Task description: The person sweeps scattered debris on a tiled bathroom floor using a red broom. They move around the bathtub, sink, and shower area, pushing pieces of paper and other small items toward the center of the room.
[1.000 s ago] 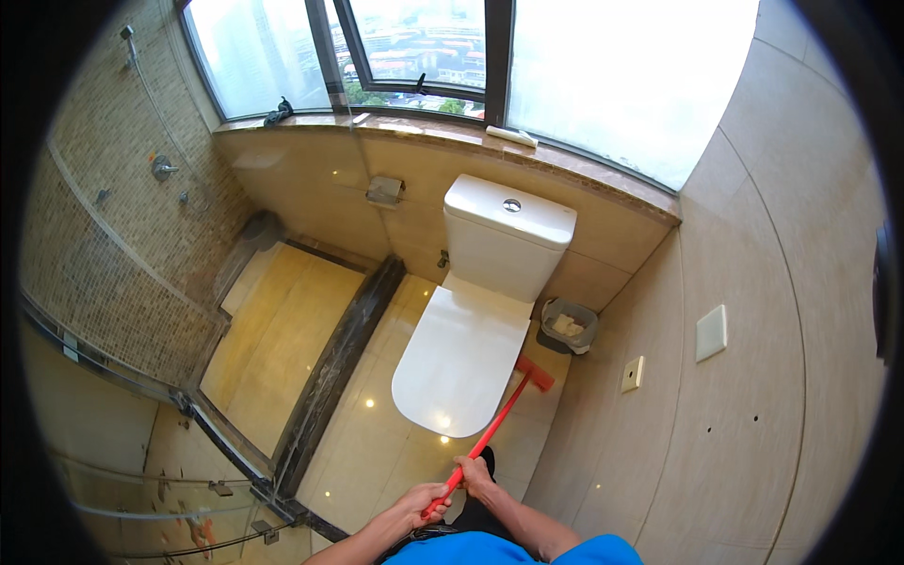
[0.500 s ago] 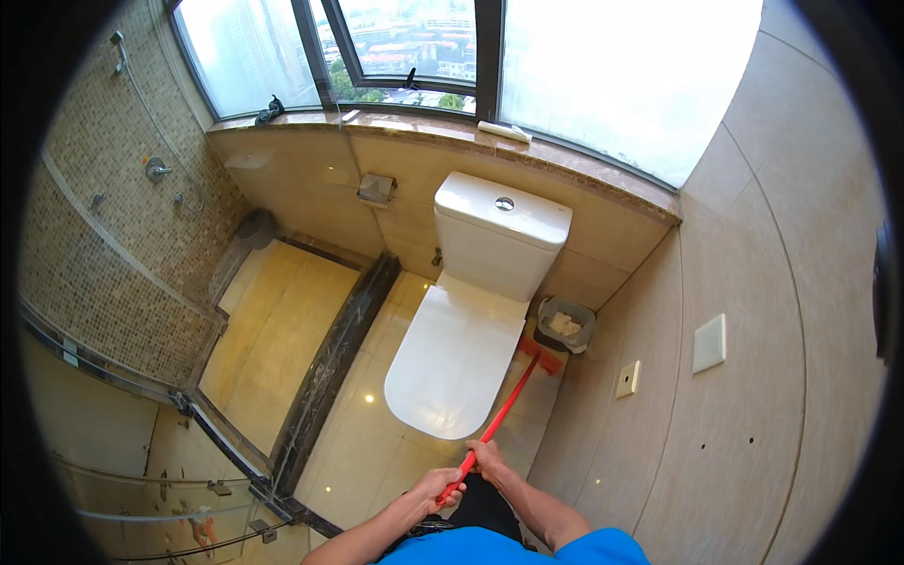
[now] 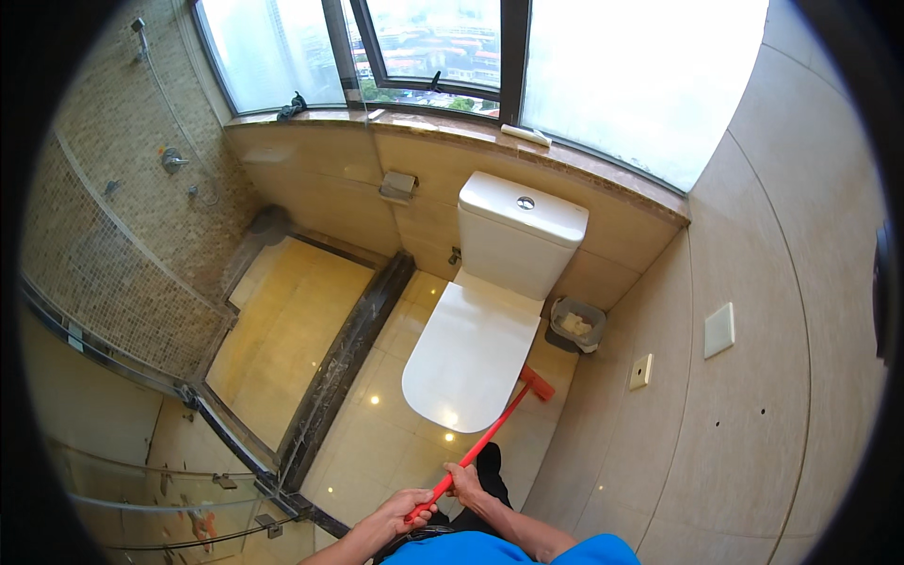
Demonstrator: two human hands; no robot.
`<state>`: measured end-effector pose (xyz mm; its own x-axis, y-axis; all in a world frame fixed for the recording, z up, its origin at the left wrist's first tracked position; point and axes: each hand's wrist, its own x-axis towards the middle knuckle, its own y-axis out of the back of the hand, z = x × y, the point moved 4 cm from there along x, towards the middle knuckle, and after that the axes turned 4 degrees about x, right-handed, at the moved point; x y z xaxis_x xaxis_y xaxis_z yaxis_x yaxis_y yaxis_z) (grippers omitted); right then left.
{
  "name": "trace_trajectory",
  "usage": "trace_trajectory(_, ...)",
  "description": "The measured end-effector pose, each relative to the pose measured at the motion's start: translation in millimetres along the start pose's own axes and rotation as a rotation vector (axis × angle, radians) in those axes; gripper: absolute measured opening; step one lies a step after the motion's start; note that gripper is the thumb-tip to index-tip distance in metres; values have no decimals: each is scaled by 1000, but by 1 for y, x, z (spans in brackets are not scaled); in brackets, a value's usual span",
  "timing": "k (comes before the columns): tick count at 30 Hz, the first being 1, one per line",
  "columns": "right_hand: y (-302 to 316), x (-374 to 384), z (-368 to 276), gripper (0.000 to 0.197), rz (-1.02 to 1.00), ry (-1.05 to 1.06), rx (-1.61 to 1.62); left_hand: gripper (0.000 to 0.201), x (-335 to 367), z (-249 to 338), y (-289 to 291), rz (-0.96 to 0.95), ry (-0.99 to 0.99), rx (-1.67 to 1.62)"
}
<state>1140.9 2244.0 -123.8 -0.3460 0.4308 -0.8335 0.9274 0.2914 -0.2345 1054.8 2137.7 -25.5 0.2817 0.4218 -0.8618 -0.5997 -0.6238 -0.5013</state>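
A white ceramic toilet (image 3: 494, 311) with its lid shut stands against a beige stone ledge (image 3: 452, 132) under a wide dark-framed window (image 3: 490, 56) full of daylight. Right of the toilet, a small grey waste bin (image 3: 576, 323) sits by the beige tiled wall (image 3: 753, 395). Left of the toilet, a dark marble kerb (image 3: 344, 353) separates the glossy cream floor (image 3: 377, 443) from a mosaic-tiled shower area (image 3: 113, 235) behind glass.

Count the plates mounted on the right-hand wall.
2: a larger white wall plate higher up, and a smaller cream wall plate lower, nearer the bin. Others may lie outside the view.
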Motion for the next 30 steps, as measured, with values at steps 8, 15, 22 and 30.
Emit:
trace_trajectory(8,44,42,-50,25,89,16,-64,12,69,26,-40,-16,-14,-2)
trace_trajectory(15,81,73,-77,24,58,-22,-139,16,89,41,-78,36,-62,116)
trace_trajectory(22,60,46,-54,23,19,-18,-108,19,68,21,-54,-12,-64,80)
trace_trajectory(30,10,1,5,25,-97,-110,-65,19,0,-6,-3,12,-35,24)
